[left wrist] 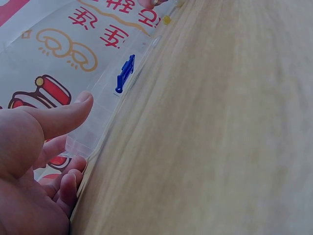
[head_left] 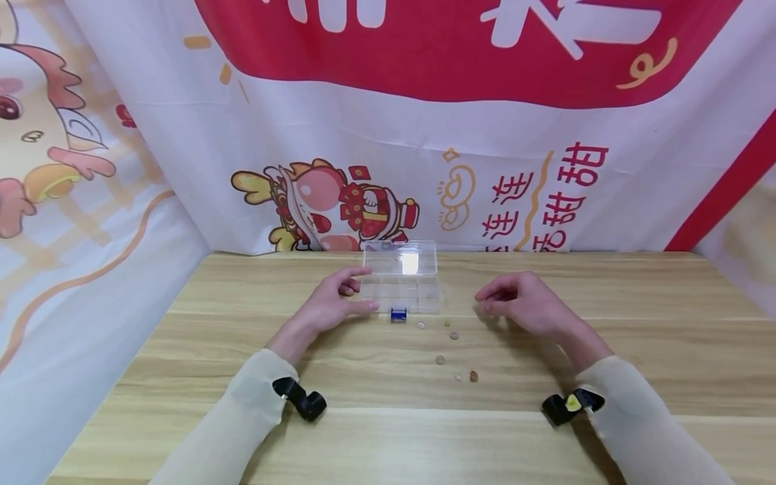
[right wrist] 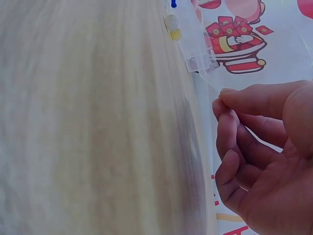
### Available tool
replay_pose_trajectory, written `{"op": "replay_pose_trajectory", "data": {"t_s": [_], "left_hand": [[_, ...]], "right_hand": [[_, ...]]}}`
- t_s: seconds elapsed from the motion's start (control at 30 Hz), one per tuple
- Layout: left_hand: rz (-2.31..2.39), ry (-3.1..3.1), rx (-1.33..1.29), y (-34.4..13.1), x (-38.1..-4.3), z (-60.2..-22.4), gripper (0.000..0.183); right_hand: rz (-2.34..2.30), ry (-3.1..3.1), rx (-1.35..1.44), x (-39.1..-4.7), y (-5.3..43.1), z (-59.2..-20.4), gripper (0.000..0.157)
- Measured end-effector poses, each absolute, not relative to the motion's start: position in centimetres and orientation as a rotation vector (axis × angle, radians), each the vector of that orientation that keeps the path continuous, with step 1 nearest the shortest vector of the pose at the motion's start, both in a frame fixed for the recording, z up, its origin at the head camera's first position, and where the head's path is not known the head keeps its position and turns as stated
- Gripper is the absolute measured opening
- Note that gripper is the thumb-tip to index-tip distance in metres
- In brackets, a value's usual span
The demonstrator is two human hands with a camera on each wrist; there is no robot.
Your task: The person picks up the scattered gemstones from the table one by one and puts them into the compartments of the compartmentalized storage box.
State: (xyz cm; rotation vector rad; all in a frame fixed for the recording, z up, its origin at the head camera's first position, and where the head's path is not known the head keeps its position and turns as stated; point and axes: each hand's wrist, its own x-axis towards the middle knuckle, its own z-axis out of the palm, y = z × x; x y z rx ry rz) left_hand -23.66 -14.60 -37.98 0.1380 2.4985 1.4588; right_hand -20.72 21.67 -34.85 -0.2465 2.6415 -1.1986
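A clear plastic compartment box (head_left: 418, 301) with a blue clasp (head_left: 398, 314) on its front stands near the back of the table, its lid (head_left: 388, 264) raised. My left hand (head_left: 333, 301) is at its left end, thumb and forefinger extended along it, other fingers loosely bent beside it in the left wrist view. To the right of the box, my right hand (head_left: 526, 303) is raised over the table. Its thumb and forefinger tips (right wrist: 224, 94) meet, with the other fingers curled; nothing shows between them. Several small stones, including a reddish-brown one (head_left: 474, 376) and a yellow one (right wrist: 176, 34), lie before the box.
The wooden table (head_left: 388, 444) ends at a printed cloth backdrop (head_left: 412, 168), close behind the raised lid. A second cloth wall (head_left: 91, 222) stands along the left side. A grey stone (head_left: 455, 335) and a white one (head_left: 421, 325) lie nearest the box's front.
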Motion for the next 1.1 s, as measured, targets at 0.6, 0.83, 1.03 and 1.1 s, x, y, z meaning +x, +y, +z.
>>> {"op": "replay_pose_trajectory", "data": {"t_s": [0.6,0.83,1.03,1.1], "left_hand": [[1.465,2.501,0.137,-14.6,-23.8,-38.0,0.07],[1.466,2.504,0.132,-14.8,-23.7,-38.0,0.07],[1.475,2.499,0.146,-14.7,-23.8,-38.0,0.071],[1.478,2.498,0.148,-14.7,-23.8,-38.0,0.07]], "right_hand": [[-1.195,2.673,-0.233,-20.9,21.7,-34.8,0.023],[-1.219,2.651,-0.224,-20.9,21.1,-34.7,0.023],[-1.22,2.651,-0.226,-20.9,20.8,-34.6,0.023],[-1.225,2.651,-0.234,-21.0,20.7,-34.7,0.023]]}}
